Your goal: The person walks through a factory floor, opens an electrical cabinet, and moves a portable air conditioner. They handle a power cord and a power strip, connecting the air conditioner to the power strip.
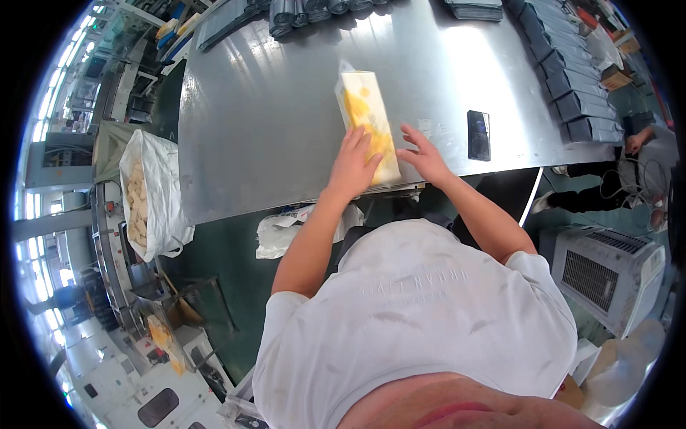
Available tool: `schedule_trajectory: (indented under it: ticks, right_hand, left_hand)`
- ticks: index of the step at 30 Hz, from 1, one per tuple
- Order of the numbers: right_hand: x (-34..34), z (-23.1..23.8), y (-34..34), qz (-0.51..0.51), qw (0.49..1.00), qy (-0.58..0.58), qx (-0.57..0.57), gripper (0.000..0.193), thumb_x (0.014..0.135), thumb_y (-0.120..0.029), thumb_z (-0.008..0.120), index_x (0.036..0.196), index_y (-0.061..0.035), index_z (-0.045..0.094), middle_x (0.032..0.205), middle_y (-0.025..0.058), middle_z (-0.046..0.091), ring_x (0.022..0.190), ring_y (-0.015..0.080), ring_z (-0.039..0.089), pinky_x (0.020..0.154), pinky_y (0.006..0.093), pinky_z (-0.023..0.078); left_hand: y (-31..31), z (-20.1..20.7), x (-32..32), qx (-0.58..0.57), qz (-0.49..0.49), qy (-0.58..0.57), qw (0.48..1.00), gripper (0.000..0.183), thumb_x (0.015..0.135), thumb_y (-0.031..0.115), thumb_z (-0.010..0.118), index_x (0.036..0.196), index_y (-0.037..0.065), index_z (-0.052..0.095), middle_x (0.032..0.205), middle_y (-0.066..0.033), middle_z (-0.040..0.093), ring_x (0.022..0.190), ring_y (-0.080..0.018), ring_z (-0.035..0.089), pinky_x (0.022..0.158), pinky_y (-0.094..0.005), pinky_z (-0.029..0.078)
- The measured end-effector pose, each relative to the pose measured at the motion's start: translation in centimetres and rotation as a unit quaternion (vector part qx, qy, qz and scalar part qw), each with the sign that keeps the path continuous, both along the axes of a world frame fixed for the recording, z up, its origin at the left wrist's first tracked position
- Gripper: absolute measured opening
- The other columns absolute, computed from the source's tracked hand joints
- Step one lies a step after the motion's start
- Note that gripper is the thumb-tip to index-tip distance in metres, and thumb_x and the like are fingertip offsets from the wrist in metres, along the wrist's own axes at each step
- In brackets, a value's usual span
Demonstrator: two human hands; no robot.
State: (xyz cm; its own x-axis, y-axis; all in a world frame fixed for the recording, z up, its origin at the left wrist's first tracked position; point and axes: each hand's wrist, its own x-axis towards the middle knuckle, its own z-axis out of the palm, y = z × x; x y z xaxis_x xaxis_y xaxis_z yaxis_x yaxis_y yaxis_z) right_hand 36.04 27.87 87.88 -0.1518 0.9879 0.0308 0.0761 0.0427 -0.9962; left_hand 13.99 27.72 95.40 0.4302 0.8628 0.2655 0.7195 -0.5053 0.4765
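A long, block-shaped white and yellow package [386, 159] lies on the metal table, slightly aslant, with clear film sticking out at its far end. My left hand [349, 163] rests on its left side near the close end, fingers stretched over the top and thumb toward the middle. To the right of the package, my right hand [427, 157] is held open with the fingers apart. Its fingertips point at the package's right side, with a small gap between; nothing is in this hand.
A dark phone [479, 135] lies right of my hands on the metal table [250, 121]. Grey folded bundles [329, 8] line the far edge, with more grey stacks [572, 93] along the right. A white sack [161, 193] stands at the left; another person [643, 154] is at the right.
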Motion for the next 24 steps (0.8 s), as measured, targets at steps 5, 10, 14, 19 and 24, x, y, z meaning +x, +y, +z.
schedule_trajectory:
  ticks: [5,10,14,19,24]
  right_hand:
    - [1.1,1.7,5.7,0.05,0.925,-0.283,0.249,0.072,0.088,-0.032,0.073,0.147,-0.0011,0.047,0.158,0.0206,0.039,0.145,0.045,0.036,0.12,0.051,0.031]
    - [0.9,7.1,12.8,0.061,0.844,-0.368,0.384,0.081,0.088,-0.047,0.07,0.148,0.0003,0.045,0.159,0.021,0.036,0.149,0.0447,0.029,0.121,0.0521,0.029]
    - [-0.9,11.2,15.0,0.153,0.796,-0.494,0.313,0.089,0.092,-0.057,0.061,0.154,0.0016,0.036,0.162,0.0225,0.032,0.154,0.0406,0.021,0.12,0.0573,0.026]
    - [-9.8,12.1,17.2,0.109,0.776,-0.539,0.308,0.098,0.088,-0.056,0.067,0.158,0.0007,0.027,0.162,0.0279,0.026,0.154,0.044,0.019,0.118,0.0576,0.03]
    - [-23.7,10.8,11.9,0.076,0.787,-0.546,0.276,0.101,0.077,-0.04,0.076,0.157,-0.001,0.028,0.164,0.0272,0.021,0.155,0.0425,0.018,0.115,0.0587,0.035]
  left_hand:
    - [3.8,-1.7,0.2,-0.073,0.01,0.056,0.996,0.06,0.09,0.02,0.07,0.142,-0.003,0.051,0.157,-0.0237,0.041,0.137,-0.0413,0.048,0.114,-0.0439,0.04]
    - [5.5,-0.5,1.8,0.0,0.005,-0.013,1.0,0.045,0.091,0.018,0.068,0.132,0.0,0.058,0.142,-0.0251,0.055,0.131,-0.041,0.053,0.111,-0.0465,0.043]
    - [4.9,0.5,0.7,-0.024,0.074,-0.072,0.994,0.037,0.09,0.017,0.071,0.121,-0.001,0.064,0.129,-0.022,0.062,0.12,-0.0406,0.06,0.103,-0.0453,0.049]
    - [-0.5,-2.1,-9.5,-0.111,0.117,-0.076,0.984,0.035,0.089,0.018,0.072,0.118,0.0,0.065,0.125,-0.0198,0.065,0.117,-0.0385,0.062,0.1,-0.0427,0.05]
    - [-13.3,-3.9,-24.6,-0.104,0.151,-0.058,0.981,0.034,0.091,0.021,0.071,0.117,0.001,0.066,0.124,-0.018,0.065,0.116,-0.0374,0.062,0.099,-0.0428,0.051]
